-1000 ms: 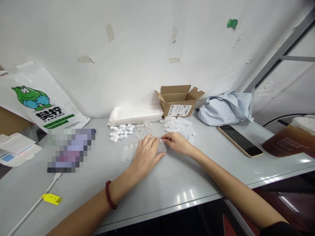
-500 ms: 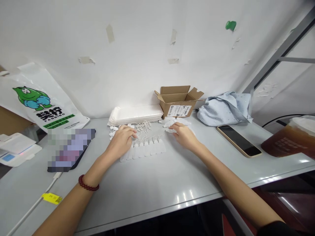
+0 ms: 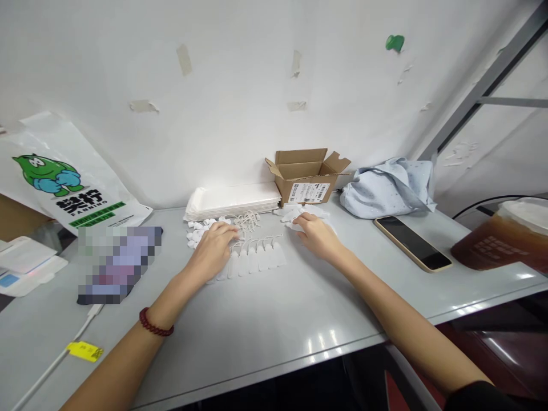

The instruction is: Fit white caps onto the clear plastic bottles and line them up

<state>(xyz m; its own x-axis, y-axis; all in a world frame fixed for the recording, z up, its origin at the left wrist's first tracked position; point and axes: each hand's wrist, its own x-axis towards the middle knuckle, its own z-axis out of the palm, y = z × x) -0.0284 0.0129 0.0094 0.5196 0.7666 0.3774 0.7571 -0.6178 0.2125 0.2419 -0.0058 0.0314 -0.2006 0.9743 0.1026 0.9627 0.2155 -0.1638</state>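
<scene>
Several white tags with string loops lie side by side in a row on the grey table. Over the left end of this row is my left hand, its fingers bent and drawn together; whatever they pinch is hidden under them. My right hand rests at a loose heap of white tags, fingertips on its near edge and the thumb apart from them. Between the hands, beyond the row, lies a tangle of white strings. A cluster of small white pieces sits just left of my left hand.
Behind are a stack of white packs and an open cardboard box. On the right lie a blue cloth bag, a phone and a drink cup. A pixelated phone, its cable and a plastic bag are left.
The view has shifted slightly, moving the scene a little left. Both hands stay at nearly the same places, the left still by the row and the right by the heap.
</scene>
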